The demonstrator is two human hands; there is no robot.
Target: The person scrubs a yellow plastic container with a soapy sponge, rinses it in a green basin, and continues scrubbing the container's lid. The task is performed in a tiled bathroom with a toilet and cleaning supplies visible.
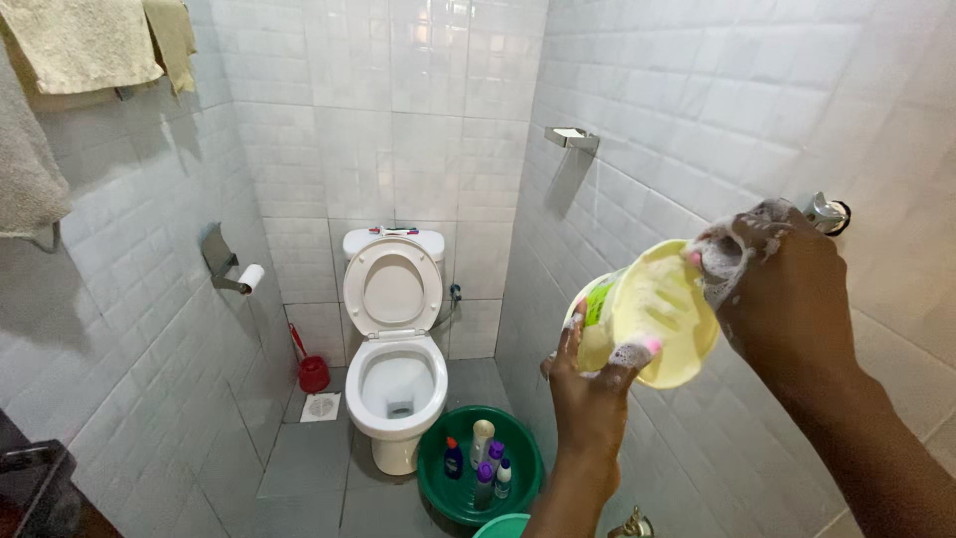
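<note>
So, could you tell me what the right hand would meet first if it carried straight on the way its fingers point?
The right hand points left, its soapy fingertips already on the yellow bowl, so the bowl comes first.

Glossy white wall tiles (697,120); a smooth, soapy yellow tub (662,314), probably plastic. Far off, a glazed toilet (395,349), rough cloth towels (80,45) left, a shiny green plastic basin (438,498).

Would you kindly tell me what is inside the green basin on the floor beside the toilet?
The green basin holds several upright bottles: one tall cream, others blue, purple and white. The left hand and its forearm cover the basin's right edge.
</note>
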